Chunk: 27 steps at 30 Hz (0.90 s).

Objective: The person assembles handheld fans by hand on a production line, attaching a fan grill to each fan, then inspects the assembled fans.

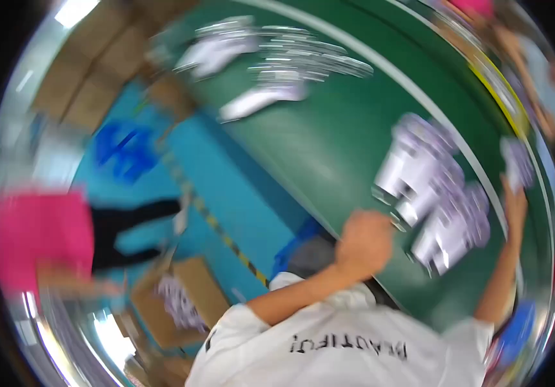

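My right hand [515, 197], arm stretched out to the right, grips a lavender-and-white piece [516, 161] whose kind is too blurred to make out. Close to my body, my left hand [364, 244] is curled closed over the near edge of the green tabletop [316, 155]. Anything inside its fingers is hidden. Just right of it, several similar lavender-and-white pieces [429, 184] lie side by side in an overlapping row. More pale pieces [216, 48] and a cluster of shiny, motion-smeared ones [309, 55] rest at the table's far left.
On the left, a person in a pink top [42, 238] stands on the blue floor [226, 174]. An open cardboard box [209, 290] holds lavender pieces. Stacked cartons [90, 71] and a blue heap [126, 148] lie farther off. A yellow strip [496, 97] runs along the right.
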Each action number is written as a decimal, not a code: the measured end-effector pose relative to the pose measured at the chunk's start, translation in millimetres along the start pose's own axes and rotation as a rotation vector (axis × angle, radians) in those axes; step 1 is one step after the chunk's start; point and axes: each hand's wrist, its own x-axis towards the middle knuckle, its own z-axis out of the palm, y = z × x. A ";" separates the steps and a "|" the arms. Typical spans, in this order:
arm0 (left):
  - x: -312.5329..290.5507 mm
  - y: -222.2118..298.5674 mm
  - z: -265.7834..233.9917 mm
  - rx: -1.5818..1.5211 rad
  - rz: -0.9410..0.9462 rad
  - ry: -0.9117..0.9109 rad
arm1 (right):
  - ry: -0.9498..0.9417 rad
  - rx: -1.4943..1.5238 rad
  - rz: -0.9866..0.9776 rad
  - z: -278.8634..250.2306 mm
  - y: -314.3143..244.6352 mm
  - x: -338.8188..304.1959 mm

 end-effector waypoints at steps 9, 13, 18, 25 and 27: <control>90.6 -79.4 1.8 -0.080 0.465 -0.319 | 0.401 -0.064 0.870 152.6 -24.7 -272.2; 105.5 -43.0 20.9 -0.145 0.759 -0.556 | 0.473 -0.079 0.998 216.9 -79.9 -291.2; 124.5 -55.5 49.5 0.153 1.039 -0.742 | 0.541 -0.070 0.989 252.5 -113.5 -251.6; 152.5 -63.9 45.4 0.126 1.149 -0.883 | 0.483 -0.192 0.874 244.2 -125.3 -254.2; 156.7 -69.6 43.9 0.113 1.125 -0.891 | 0.506 -0.148 0.798 247.5 -129.1 -257.7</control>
